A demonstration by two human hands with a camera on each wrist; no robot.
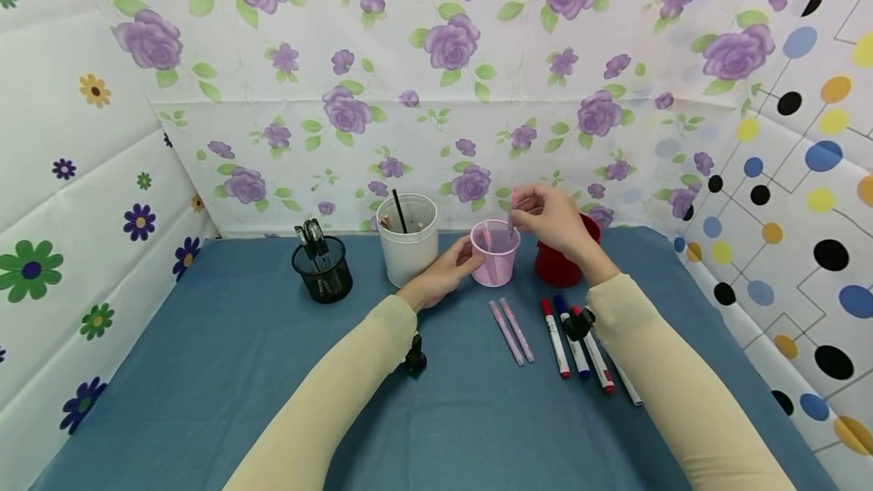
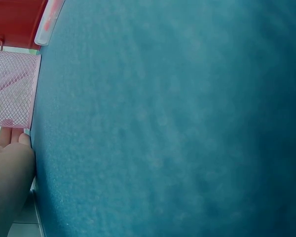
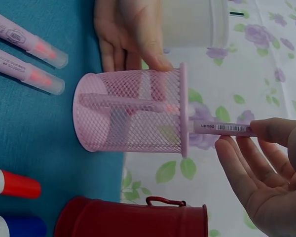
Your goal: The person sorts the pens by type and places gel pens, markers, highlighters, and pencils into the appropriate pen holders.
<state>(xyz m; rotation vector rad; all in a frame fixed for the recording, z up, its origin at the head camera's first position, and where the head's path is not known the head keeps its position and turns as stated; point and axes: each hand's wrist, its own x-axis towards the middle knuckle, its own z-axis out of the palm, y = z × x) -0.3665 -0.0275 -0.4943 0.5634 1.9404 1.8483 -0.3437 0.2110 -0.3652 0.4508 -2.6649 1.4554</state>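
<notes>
My left hand [image 1: 442, 277] grips a pink mesh pen cup [image 3: 143, 131] from its left side, the thumb near the rim and the other fingers partly hidden behind the mesh. The cup stands upright on the blue cloth. Between thumb and fingertips, my right hand [image 1: 554, 222] pinches a pink highlighter [image 3: 224, 129], held upright with its lower end right at the cup's mouth. Another highlighter [image 3: 123, 102] leans inside the cup, visible through the mesh. Two more pink highlighters [image 1: 507, 333] lie side by side on the cloth in front of it.
A white cup [image 1: 411, 252] with pencils stands left of the pink one, and a black mesh cup [image 1: 330, 285] with black pens farther left. A red bucket [image 1: 558, 267] sits behind the right wrist. Several red and blue markers [image 1: 555, 339] lie near the right forearm.
</notes>
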